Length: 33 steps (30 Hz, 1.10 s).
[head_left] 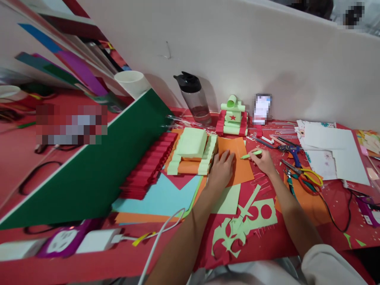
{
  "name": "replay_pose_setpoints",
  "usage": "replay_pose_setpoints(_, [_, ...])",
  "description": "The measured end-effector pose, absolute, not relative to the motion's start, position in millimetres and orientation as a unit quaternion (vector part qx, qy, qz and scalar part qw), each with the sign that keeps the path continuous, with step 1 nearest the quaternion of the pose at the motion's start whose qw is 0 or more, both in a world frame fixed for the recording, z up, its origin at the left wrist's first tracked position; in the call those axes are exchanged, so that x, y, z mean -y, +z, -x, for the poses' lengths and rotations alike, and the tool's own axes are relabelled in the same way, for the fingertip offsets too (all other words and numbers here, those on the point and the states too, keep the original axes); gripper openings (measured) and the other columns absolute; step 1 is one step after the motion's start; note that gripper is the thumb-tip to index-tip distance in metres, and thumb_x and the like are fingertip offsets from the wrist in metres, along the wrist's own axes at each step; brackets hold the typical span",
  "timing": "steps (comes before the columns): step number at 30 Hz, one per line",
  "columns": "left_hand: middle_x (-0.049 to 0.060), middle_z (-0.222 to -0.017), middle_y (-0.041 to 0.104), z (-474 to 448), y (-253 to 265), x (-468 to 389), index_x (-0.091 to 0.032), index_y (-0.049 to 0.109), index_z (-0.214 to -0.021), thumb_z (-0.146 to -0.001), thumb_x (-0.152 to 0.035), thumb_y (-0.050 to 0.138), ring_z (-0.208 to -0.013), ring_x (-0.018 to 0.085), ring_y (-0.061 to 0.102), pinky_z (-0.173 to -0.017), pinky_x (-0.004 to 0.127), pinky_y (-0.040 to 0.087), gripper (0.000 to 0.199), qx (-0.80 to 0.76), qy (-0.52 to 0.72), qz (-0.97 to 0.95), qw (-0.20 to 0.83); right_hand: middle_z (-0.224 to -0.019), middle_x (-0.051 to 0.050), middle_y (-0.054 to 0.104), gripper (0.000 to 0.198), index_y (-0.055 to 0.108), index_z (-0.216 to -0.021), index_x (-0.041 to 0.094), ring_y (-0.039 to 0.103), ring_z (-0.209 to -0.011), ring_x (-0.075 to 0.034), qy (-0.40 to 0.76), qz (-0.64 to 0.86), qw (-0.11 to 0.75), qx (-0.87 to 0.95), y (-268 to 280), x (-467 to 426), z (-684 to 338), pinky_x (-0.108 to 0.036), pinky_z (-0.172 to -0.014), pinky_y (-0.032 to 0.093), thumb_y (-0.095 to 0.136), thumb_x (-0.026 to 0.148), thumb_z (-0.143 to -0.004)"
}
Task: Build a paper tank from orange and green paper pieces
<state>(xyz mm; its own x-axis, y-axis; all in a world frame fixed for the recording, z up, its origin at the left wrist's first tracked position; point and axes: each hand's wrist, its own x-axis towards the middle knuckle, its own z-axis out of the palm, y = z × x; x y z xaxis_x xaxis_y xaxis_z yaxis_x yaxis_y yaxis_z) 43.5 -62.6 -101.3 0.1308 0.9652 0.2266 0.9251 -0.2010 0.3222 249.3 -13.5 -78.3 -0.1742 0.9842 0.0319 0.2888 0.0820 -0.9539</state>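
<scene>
My left hand (pixel 221 168) lies with fingers spread on an orange sheet of paper (pixel 242 172), beside a paper model (pixel 190 146) in pale green and orange. In my right hand (pixel 263 160) is a light green pen (pixel 251 154), its tip over the right part of that sheet. Below the sheet are a pale green sheet (pixel 227 200) and green paper scraps (pixel 264 213) with round holes cut out. Behind, a small green and red paper tank (pixel 233 118) with a red star stands near the wall.
At right lie scissors (pixel 311 176), pliers (pixel 290 182), a blue glue gun (pixel 295 154) and white boards (pixel 338 146). A bottle (pixel 194 99) and phone (pixel 262 109) stand at the back. A green board (pixel 97 166) leans at left by folded red paper (pixel 148 164); a white cable (pixel 160 233) crosses the front.
</scene>
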Motion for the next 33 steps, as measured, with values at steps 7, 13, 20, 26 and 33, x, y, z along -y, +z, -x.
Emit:
replay_pose_setpoints(7, [0.015, -0.149, 0.059, -44, -102, 62, -0.015, 0.063, -0.138, -0.101, -0.017, 0.041, -0.129, 0.035, 0.051, -0.111, 0.050, 0.043, 0.043, -0.630, 0.194, -0.750, 0.053, -0.075, -0.006, 0.076, 0.024, 0.071, -0.085, 0.018, 0.067, -0.061, -0.018, 0.442, 0.508, 0.397, 0.624, -78, 14, -250, -0.026, -0.056, 0.053, 0.066, 0.042, -0.087])
replay_pose_setpoints(13, [0.015, -0.149, 0.059, -44, -103, 62, -0.017, 0.063, -0.138, -0.101, -0.017, 0.041, -0.128, 0.036, 0.052, -0.109, 0.052, 0.045, 0.043, -0.632, 0.201, -0.747, 0.058, -0.075, -0.006, 0.076, 0.024, 0.071, -0.086, 0.018, 0.063, -0.056, -0.016, 0.443, 0.515, 0.390, 0.622, -76, 15, -251, -0.026, -0.054, 0.051, 0.066, 0.042, -0.087])
replay_pose_setpoints(20, [0.015, -0.149, 0.059, -45, -99, 64, -0.014, 0.063, -0.138, -0.105, -0.024, 0.040, -0.129, 0.036, 0.052, -0.109, 0.050, 0.045, 0.041, -0.626, 0.200, -0.752, 0.047, -0.071, -0.004, 0.074, 0.021, 0.070, -0.081, 0.020, 0.067, -0.062, -0.018, 0.432, 0.510, 0.377, 0.642, -74, 15, -252, -0.027, -0.057, 0.052, 0.064, 0.039, -0.087])
replay_pose_setpoints(26, [0.017, -0.147, 0.060, -46, -97, 64, -0.013, 0.063, -0.136, -0.105, -0.026, 0.042, -0.131, 0.035, 0.052, -0.111, 0.051, 0.044, 0.040, -0.620, 0.201, -0.757, 0.042, -0.070, -0.004, 0.073, 0.023, 0.068, -0.082, 0.019, 0.065, -0.058, -0.017, 0.458, 0.504, 0.391, 0.620, -71, 21, -254, -0.026, -0.055, 0.051, 0.065, 0.041, -0.087])
replay_pose_setpoints(33, [0.018, -0.148, 0.058, -45, -98, 64, -0.015, 0.062, -0.137, -0.105, -0.030, 0.043, -0.133, 0.035, 0.051, -0.112, 0.052, 0.042, 0.041, -0.619, 0.208, -0.755, 0.059, -0.073, -0.004, 0.073, 0.023, 0.069, -0.084, 0.020, 0.064, -0.057, -0.016, 0.457, 0.505, 0.373, 0.630, -74, 25, -257, -0.026, -0.053, 0.050, 0.065, 0.043, -0.089])
